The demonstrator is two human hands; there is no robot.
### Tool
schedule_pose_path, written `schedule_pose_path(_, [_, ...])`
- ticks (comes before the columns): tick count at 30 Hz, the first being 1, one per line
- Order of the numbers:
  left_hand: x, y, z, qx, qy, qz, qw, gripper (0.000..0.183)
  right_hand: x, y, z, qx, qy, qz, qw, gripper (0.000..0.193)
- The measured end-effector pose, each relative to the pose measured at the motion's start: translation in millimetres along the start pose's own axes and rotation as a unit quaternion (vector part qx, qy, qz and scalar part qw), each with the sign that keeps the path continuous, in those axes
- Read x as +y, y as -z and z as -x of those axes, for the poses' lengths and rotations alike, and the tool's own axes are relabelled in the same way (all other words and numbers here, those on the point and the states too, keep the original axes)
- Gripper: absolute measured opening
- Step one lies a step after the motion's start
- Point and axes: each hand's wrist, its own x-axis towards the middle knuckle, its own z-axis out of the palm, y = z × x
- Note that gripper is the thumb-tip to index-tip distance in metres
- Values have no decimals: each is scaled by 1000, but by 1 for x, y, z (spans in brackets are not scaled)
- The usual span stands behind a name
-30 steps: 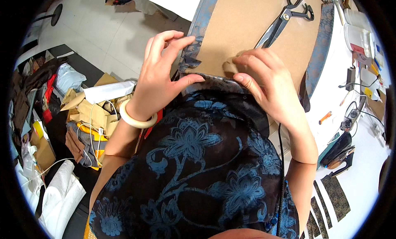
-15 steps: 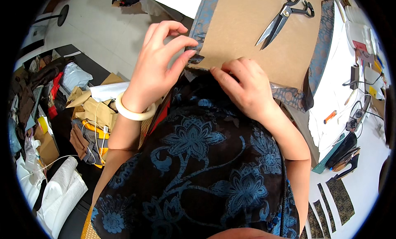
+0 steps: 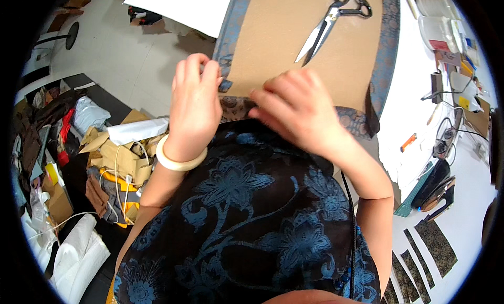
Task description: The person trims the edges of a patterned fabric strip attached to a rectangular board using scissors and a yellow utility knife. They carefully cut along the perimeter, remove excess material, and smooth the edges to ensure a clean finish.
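A brown board (image 3: pixel 299 41) lies on the worktable with blue-grey patterned fabric (image 3: pixel 386 46) folded over its edges. My left hand (image 3: pixel 195 107), a cream bangle on its wrist, is at the board's near left corner. Its fingers are curled closed and their tips are hidden, so what they hold is unclear. Along the near edge, beside a brown patterned strip of the fabric, is my right hand (image 3: pixel 299 109). Motion smears its bent fingers. Black-handled scissors (image 3: pixel 325 28) rest on the board beyond my hands, blades partly apart and pointing toward me.
To the left, a dark surface carries piled fabric scraps, crumpled brown paper (image 3: pixel 123 159) and a white roll (image 3: pixel 81 254). On the white worktable at right are an orange lighter-like item (image 3: pixel 408 142), cables, plastic boxes (image 3: pixel 436 28) and cut dark patterned pieces (image 3: pixel 437 246).
My left hand has gone from spread fingers to curled ones at the corner. My right hand's fingers have shifted and blurred. The view has moved, so board and scissors appear farther left.
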Motion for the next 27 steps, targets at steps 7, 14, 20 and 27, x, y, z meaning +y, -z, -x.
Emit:
schedule_pose_path(7, [0,-11,11,55,27,9,998,6,170,107,-43,-103,-116,237,959,30])
schedule_pose_path(14, [-3,-18,16,96,54,37,993,7,246,96,-38,-219,51,360,905,55])
schedule_pose_path(20, [-3,-23,14,116,77,87,986,8,193,148,-7,-272,6,277,922,43])
schedule_pose_path(27, [-7,-22,14,114,85,140,980,2,118,175,15,-293,-67,246,921,48])
